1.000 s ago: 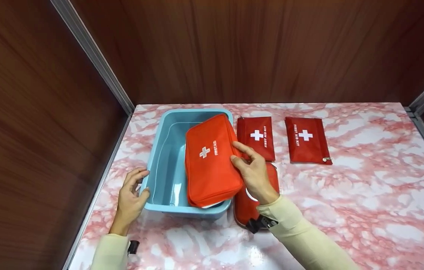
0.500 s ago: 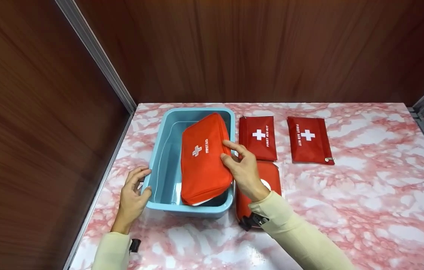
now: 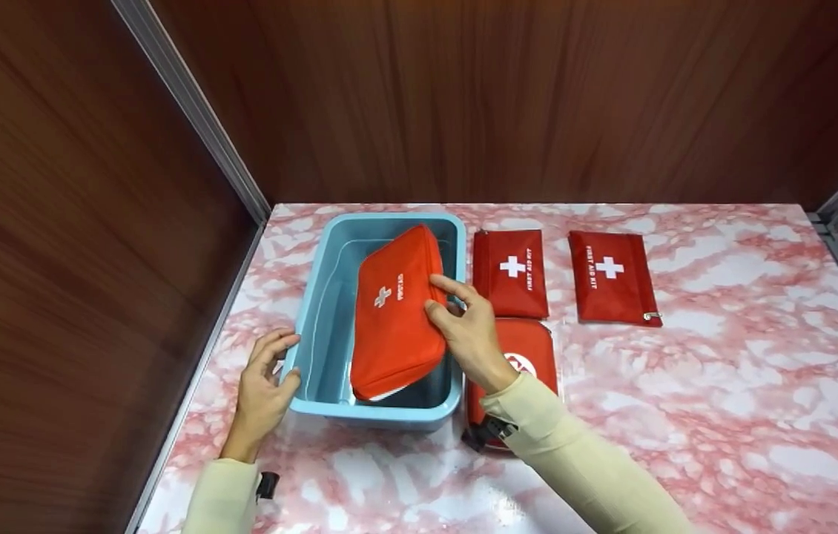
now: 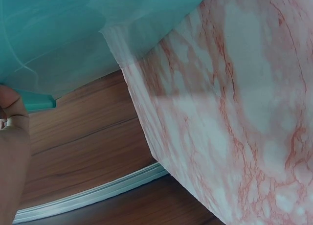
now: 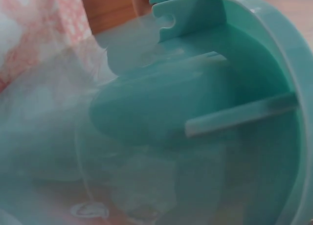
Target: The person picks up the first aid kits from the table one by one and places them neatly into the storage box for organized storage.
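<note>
In the head view my right hand (image 3: 467,326) pinches the right edge of a large red first aid bag (image 3: 393,326). The bag slants down into a blue plastic bin (image 3: 374,409), tilted, with its white cross facing up and left. Whether its lower edge touches the bin floor I cannot tell. My left hand (image 3: 262,389) grips the bin's left rim, thumb and fingers curled there. The left wrist view shows part of that hand (image 4: 12,151) beside the bin's outer wall (image 4: 58,34). In the right wrist view only the bin's greenish underside and rim (image 5: 293,54) appear, blurred.
Right of the bin, a red hard-looking case (image 3: 532,340) lies partly under my right wrist. Behind it is a red first aid pouch (image 3: 497,289), with a second pouch (image 3: 619,300) farther right. Wooden panels (image 3: 419,104) stand behind and left of the marbled table (image 3: 723,408).
My right hand has moved left and the bag with it, deeper over the bin and more steeply tilted. The case's white emblem has come more into view. My left hand stays on the rim.
</note>
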### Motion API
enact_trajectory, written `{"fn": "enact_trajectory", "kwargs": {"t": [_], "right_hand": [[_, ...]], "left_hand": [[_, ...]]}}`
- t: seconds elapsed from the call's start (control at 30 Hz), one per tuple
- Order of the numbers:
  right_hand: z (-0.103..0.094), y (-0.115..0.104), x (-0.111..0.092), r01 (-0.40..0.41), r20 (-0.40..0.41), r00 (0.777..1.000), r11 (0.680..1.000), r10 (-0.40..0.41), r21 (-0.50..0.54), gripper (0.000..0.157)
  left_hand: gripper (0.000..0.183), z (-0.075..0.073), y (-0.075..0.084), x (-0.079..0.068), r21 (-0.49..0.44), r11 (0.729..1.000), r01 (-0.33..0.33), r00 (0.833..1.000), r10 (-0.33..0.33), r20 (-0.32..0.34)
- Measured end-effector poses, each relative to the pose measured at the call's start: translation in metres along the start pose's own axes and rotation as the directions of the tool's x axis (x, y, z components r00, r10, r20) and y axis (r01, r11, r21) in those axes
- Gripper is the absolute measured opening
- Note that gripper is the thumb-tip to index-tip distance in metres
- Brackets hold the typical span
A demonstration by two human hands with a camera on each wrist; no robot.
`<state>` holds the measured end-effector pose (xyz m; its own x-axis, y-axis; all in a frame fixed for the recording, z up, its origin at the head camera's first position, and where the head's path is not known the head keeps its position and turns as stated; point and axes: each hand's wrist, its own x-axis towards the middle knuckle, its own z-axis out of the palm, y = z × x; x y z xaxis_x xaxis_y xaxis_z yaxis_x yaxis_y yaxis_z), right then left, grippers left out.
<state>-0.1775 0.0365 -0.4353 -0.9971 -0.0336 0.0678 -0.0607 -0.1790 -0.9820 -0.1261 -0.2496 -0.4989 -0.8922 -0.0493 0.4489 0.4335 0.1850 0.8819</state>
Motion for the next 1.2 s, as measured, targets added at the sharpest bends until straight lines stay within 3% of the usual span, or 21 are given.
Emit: {"fn": "enact_trajectory", "kwargs": {"t": [0.23,0.6,0.77,0.93,1.03,1.2], "right_hand": [[0.007,0.004,0.003,0.024,0.005,1.0,0.999,-0.024,-0.023,0.042],[0.017,0.005,0.004,-0.031,0.027,0.999,0.999,0.032,-0.025,0.041],[0.015,0.003,0.005,-0.109,0.131,0.985,0.994,0.109,-0.008,0.047],[0.009,-0.002,0.003,-0.122,0.24,0.96,0.986,0.147,-0.115,0.055],[0.007,-0.006,0.001,-0.087,0.24,0.962,0.982,0.127,-0.17,0.053],[0.002,-0.011,0.0,-0.056,0.23,0.968,0.982,0.097,-0.18,0.048]], "left_hand": [[0.046,0.001,0.0,0.0,-0.003,1.0,0.028,1.0,-0.028,-0.005],[0.047,0.0,0.0,-0.001,0.011,1.0,0.025,1.0,-0.025,-0.01],[0.046,0.0,0.0,0.0,0.006,1.0,0.022,1.0,-0.022,-0.01],[0.046,0.001,0.0,0.0,-0.017,1.0,0.015,1.0,-0.015,-0.004],[0.046,0.001,0.0,0.0,-0.035,0.999,0.011,1.0,-0.011,-0.004],[0.046,0.0,0.0,-0.001,-0.052,0.999,-0.005,1.0,0.005,0.0]]}}
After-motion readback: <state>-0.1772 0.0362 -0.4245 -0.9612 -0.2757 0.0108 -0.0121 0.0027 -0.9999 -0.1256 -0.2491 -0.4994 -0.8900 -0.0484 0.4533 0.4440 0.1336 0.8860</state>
